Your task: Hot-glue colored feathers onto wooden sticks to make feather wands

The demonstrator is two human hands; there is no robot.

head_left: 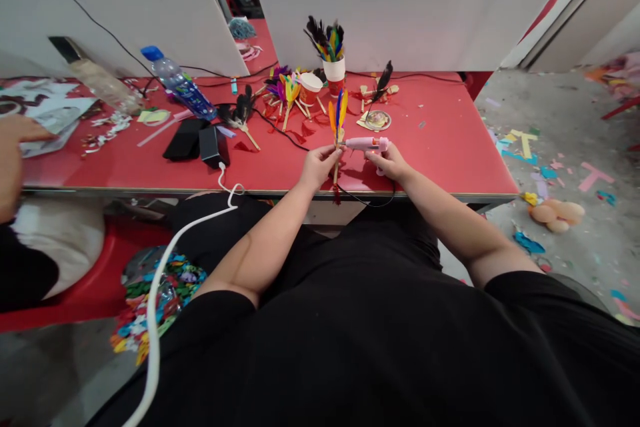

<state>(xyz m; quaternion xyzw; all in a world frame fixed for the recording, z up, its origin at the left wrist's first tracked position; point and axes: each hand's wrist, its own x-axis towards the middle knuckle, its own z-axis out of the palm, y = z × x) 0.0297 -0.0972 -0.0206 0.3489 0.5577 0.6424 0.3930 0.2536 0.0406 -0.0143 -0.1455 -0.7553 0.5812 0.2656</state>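
The glue gun (365, 143) is just right of the feathered stick (339, 121), over the table (450, 147). Behind them stands a cup (335, 72) holding feathers (330, 43), another cup (311, 84) to its left.

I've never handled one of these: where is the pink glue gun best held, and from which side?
Probably by the handle below the rear of the pink glue gun, coming from the right, where the right hand holds it. The body lies roughly level, nozzle pointing left at the feathered stick, so a rear grip keeps the hand away from that tip, which may be hot.
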